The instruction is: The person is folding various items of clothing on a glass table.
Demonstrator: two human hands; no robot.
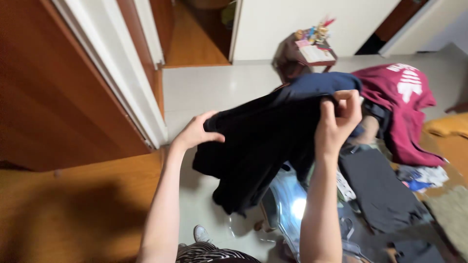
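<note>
I hold a dark, nearly black garment (pixel 258 146) up in front of me with both hands. My left hand (pixel 196 131) grips its left edge, thumb over the cloth. Higher up, my right hand (pixel 339 119) pinches the garment's upper right corner. The cloth hangs down in folds between my forearms, over the pale floor. Its lower end dangles near a shiny clear plastic bag (pixel 292 204).
A pile of clothes lies to the right: a maroon top with white print (pixel 404 102), a navy piece (pixel 317 83), dark grey fabric (pixel 375 185). A small stool with toys (pixel 312 46) stands at the back. Wooden doors (pixel 53 97) are on the left, a yellow cushion (pixel 448 124) at far right.
</note>
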